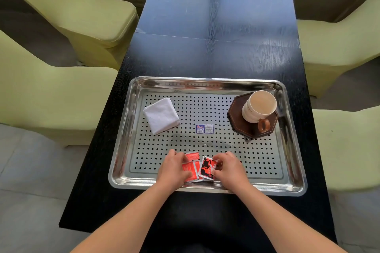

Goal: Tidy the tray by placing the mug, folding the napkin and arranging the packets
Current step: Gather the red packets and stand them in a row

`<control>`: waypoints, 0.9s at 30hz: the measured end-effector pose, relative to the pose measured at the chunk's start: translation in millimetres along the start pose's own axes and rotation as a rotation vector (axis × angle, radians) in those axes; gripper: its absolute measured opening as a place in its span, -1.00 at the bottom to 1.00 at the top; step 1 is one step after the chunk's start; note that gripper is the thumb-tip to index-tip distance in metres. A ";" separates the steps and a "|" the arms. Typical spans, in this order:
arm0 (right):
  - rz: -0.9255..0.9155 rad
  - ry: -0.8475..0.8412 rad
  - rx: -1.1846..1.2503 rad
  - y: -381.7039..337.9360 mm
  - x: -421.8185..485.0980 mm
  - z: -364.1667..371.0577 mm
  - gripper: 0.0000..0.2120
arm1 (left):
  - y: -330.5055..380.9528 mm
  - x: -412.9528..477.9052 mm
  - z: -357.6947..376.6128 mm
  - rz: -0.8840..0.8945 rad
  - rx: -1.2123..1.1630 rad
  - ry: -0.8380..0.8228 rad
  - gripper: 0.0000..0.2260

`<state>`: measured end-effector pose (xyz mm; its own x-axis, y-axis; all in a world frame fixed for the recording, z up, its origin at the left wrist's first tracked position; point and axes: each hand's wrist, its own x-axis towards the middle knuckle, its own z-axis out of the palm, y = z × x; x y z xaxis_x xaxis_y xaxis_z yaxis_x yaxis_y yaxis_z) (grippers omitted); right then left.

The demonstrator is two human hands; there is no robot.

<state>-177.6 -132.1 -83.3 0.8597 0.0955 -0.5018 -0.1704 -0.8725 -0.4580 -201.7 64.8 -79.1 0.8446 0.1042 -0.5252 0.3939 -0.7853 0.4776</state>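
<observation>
packets (197,169) are kept overlapped at the near edge of the tray (207,82) | orange ones are gripped by left hand (173,167), black-printed one is pinched by right hand (229,167) | judged light, thin, floppy, apt to slide on steel; best taken by edges

Black wood-grain table (216,53), long and narrow. One steel tray (205,81) lies flat at its near end, spanning almost the full width.

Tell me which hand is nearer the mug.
Right. The right hand grips the packets at the near edge of the tray, diagonally short of the mug in the far right corner; the left hand, also on the packets, sits farther left.
</observation>
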 end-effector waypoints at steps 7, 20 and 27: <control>-0.020 0.008 -0.029 1.1 -0.4 1.0 -0.59 | -0.6 -6.9 -5.4 0.067 -0.097 0.071 -0.73; -0.027 0.048 0.146 -0.4 -4.7 0.1 -0.67 | -10.7 -30.3 5.5 0.356 -0.022 0.047 -0.86; 0.015 0.058 0.134 3.4 -5.3 -2.3 -0.71 | -3.4 -16.4 2.0 0.129 0.045 0.052 -0.48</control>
<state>-181.6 -136.6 -80.5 0.8825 0.0519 -0.4674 -0.2426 -0.8012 -0.5470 -217.6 64.5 -73.5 0.9053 0.0318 -0.4237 0.2655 -0.8208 0.5057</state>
